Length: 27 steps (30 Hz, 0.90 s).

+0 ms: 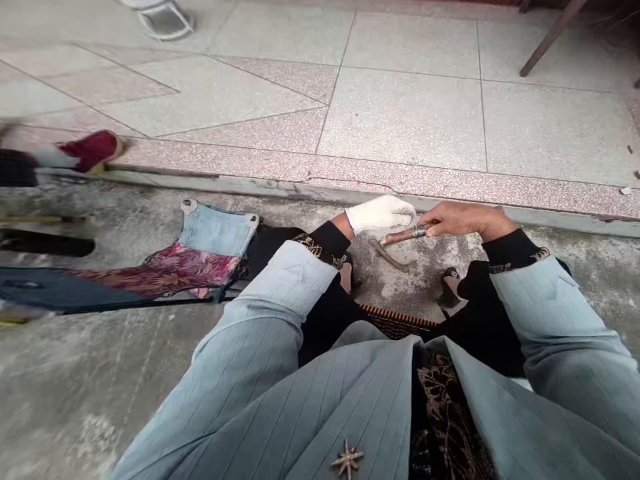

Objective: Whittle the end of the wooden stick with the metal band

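My left hand (383, 215), in a white knit glove, is just above the ground near the step. Its fingers are curled, and what they hold, if anything, is hidden. Facing it, my bare right hand (457, 220) grips a tool by its brown wooden handle (400, 237), which has wire wound round one end. The tool's working end is not visible. The fingertips of both hands almost meet. Below the handle is a thin, curved brownish piece (395, 259); whether it joins the tool I cannot tell.
A raised tiled step (405, 120) runs across in front. To the left lies a long patchwork cloth strip (210, 230) with eyelets. Another person's red shoe (95, 150) is at the far left. A furniture leg (550, 40) stands at the upper right.
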Each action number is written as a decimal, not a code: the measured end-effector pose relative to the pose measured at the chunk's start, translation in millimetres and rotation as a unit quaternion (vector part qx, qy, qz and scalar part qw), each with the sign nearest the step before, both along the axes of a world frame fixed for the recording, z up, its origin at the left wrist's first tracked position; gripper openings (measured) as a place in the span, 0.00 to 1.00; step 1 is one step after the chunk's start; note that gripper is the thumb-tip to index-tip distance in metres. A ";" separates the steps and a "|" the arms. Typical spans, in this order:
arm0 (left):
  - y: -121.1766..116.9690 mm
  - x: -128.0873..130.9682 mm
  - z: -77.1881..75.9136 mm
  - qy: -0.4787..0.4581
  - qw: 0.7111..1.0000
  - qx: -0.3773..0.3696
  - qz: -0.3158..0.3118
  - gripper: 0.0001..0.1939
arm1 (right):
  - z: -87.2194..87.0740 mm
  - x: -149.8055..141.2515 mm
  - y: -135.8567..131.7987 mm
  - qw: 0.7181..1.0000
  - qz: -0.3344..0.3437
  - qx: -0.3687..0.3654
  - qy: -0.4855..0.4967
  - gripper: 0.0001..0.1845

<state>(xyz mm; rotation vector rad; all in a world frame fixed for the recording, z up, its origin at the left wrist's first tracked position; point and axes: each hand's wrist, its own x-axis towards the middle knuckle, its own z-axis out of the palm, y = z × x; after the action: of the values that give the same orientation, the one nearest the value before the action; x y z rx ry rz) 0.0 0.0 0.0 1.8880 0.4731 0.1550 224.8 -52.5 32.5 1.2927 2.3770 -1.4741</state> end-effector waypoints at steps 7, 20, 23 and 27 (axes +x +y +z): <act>8.0 4.7 -18.4 -0.022 0.987 -0.153 0.034 0.14 | 19.0 17.4 -4.8 0.997 -0.058 0.008 0.053 0.26; 1.5 7.3 -21.4 -0.011 0.999 -0.025 0.026 0.14 | 25.1 17.1 -11.2 0.996 -0.050 -0.030 0.062 0.24; -2.7 11.6 -28.5 0.001 0.999 -0.027 0.029 0.15 | 19.6 19.3 -9.8 0.974 -0.211 0.056 0.064 0.23; -12.6 16.8 -26.4 0.008 1.000 -0.011 -0.022 0.14 | 5.6 13.5 -4.8 0.947 -0.286 0.142 -0.023 0.19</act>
<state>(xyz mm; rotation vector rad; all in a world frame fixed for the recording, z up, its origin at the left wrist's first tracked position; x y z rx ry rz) 16.8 -12.6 -26.4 1.8771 0.4415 0.1045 238.2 -57.3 38.1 2.2054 2.3582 -1.1927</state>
